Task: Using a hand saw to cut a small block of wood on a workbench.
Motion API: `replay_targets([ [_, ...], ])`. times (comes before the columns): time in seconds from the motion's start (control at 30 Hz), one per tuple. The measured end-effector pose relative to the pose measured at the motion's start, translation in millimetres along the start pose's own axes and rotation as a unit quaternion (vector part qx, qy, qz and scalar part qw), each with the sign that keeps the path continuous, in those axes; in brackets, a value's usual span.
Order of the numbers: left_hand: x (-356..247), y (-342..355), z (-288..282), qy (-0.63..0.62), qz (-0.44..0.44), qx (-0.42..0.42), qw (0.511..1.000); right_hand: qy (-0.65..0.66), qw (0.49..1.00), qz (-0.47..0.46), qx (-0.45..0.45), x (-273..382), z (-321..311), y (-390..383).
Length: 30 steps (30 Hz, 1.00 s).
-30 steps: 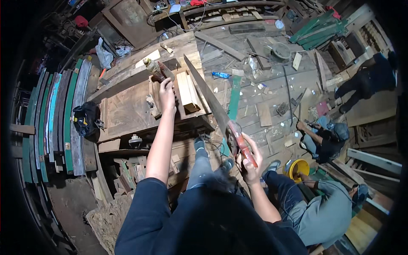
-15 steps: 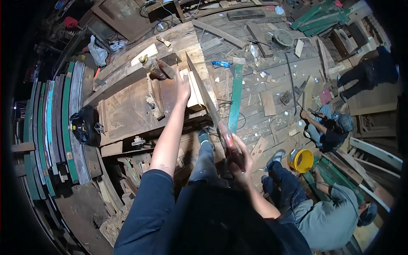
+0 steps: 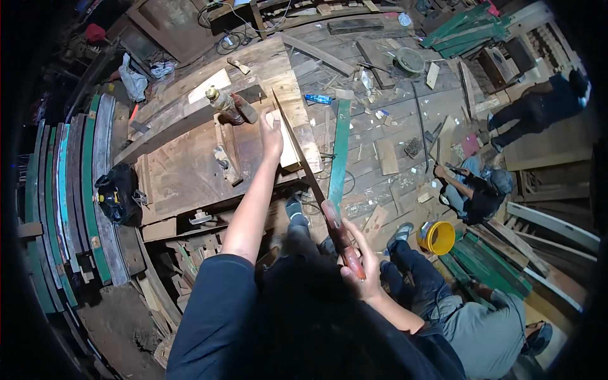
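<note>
A long handsaw with a dark narrow blade and a reddish-brown wooden handle slants across the middle. My right hand is closed round the handle, low in front of my body. The blade runs along the right side of a pale wooden block on the workbench; whether its teeth touch the wood I cannot tell. My left hand grips the block from its left side, arm stretched forward. Beside that hand lie a reddish-brown wooden tool and a bottle with a yellowish top.
The workbench carries a thick beam and a wooden plane-like tool. Boards stack at left, with a black bag. Scraps litter the plank floor. Several people work at right, near a yellow bucket.
My right hand has drawn the saw slightly back toward my body. My left hand stays on the pale block. The whole view has shifted a little.
</note>
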<state>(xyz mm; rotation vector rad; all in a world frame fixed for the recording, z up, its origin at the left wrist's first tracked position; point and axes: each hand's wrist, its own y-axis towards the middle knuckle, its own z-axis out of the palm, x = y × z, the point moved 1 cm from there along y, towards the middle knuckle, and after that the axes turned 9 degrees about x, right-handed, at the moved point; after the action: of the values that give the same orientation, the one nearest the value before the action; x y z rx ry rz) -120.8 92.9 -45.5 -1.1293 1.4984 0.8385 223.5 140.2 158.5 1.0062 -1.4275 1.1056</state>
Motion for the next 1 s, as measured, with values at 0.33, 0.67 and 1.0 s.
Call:
replay_targets([
  [0.33,4.8,0.0,0.4,0.044,0.089,0.023,0.995,-0.094,0.991,0.096,0.004,65.8,-0.6,19.9],
  [0.67,12.1,4.7,7.4,0.028,0.083,0.004,0.996,-0.21,0.973,0.082,0.051,110.5,24.0,60.8],
  [1.0,30.0,12.2,4.5,0.052,0.112,0.012,0.992,-0.132,0.985,0.103,0.042,114.5,36.0,72.8],
])
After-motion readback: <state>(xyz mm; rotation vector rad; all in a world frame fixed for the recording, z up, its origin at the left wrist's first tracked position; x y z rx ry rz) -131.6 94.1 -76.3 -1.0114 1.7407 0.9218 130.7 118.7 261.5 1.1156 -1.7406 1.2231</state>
